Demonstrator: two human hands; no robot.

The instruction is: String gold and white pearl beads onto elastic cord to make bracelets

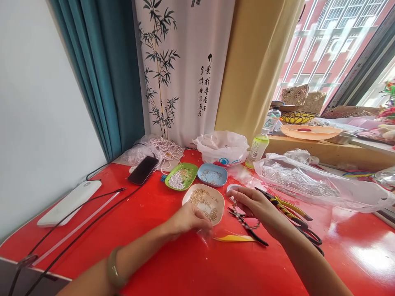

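My right hand (251, 202) pinches a beaded bracelet (247, 223), which dangles from the fingers over the red table. Beside the cream dish (200, 210) of gold beads, my left hand (193, 218) is closed on a small clear plastic bag (203, 237), slightly blurred. A yellow pair of tweezers (235, 238) lies between the hands. Partly under the bracelet rest black-handled pliers (259, 238). Behind the cream dish stand a green dish (193, 172) with white and gold beads and a blue dish (220, 181) with small metallic pieces. A white round object (233, 188) is half hidden by my right hand.
Yellow-and-black pliers (286, 205) and black scissors (311, 236) lie right of my right arm. Farther back are a bag-lined bowl (222, 150), a bottle (257, 150) and a large plastic bag (317, 185). Leftward lie a phone (143, 170), cables and a white power bank (69, 203).
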